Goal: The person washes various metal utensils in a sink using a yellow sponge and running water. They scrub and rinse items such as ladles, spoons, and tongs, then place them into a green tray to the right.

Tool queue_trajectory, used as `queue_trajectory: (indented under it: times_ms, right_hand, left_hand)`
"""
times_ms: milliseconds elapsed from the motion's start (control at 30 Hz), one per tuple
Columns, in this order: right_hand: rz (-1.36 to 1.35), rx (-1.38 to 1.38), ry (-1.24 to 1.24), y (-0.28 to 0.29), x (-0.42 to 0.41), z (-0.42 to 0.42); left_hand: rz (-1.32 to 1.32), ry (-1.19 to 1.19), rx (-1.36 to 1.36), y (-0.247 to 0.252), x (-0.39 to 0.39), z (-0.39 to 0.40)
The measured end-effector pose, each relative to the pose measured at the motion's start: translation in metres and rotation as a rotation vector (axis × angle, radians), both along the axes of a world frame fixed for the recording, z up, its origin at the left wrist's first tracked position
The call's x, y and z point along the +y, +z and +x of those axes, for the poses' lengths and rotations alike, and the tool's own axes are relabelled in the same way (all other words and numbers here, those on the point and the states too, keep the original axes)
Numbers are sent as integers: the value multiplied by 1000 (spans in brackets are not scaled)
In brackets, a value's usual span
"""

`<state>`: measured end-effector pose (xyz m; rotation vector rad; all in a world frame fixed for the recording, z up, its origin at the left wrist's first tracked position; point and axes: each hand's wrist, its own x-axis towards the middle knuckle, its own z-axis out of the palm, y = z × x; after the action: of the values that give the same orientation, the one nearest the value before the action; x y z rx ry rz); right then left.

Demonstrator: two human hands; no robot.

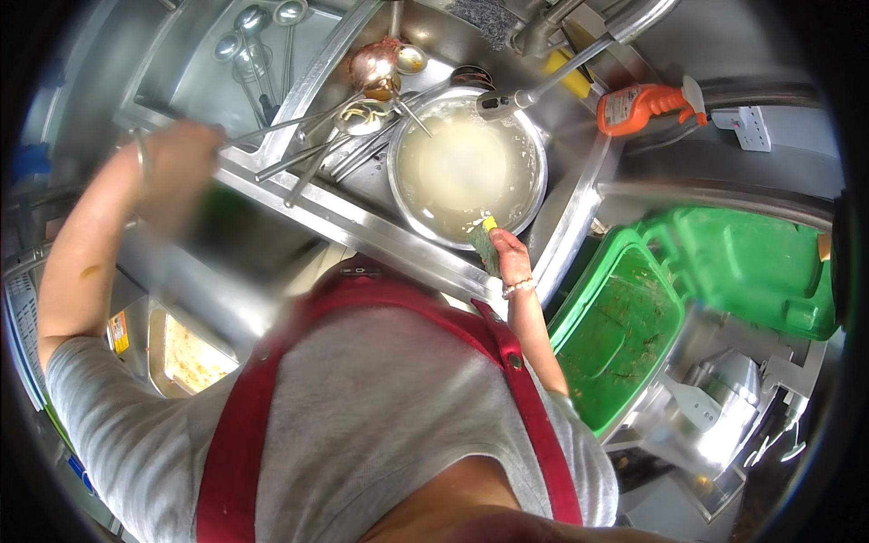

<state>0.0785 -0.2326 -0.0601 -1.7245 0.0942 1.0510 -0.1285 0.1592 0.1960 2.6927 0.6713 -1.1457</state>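
Note:
My right hand [510,254] grips a green scouring pad with a yellow sponge side [486,248] at the near rim of a round metal bowl [541,178]. Cloudy water [461,159] fills this bowl, which stands in a steel sink basin [563,159]. Motion blurs my left hand [178,166], off to the left by the sink's front rim. A long utensil handle [288,125] ends close to its fingers; whether they hold it is unclear. Beside the bowl lie several soiled ladles, among them a reddish-stained ladle [373,64] and a ladle with noodle-like scraps [363,117].
Several ladles [251,20] lie in the left basin [197,75]. A spray faucet head [499,105] hangs over the bowl. An orange spray bottle [635,108] is at the right ledge. A green bin [669,285] stands at right, and a food-smeared metal pan [157,353] at left.

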Motion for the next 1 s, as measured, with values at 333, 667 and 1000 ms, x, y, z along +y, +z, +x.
queue_trajectory:
  times_ms: [333,667,1000]
  right_hand:
    - [28,-69,62,2,10,-18]
    - [8,-307,271,41,3,-35]
    - [52,-345,231,36,-26,-70]
  left_hand:
    - [421,-201,-27,100,-28,-28]
    - [121,255,-441,104,-88,-152]
    - [-361,-68,-969,-50,-214,27]
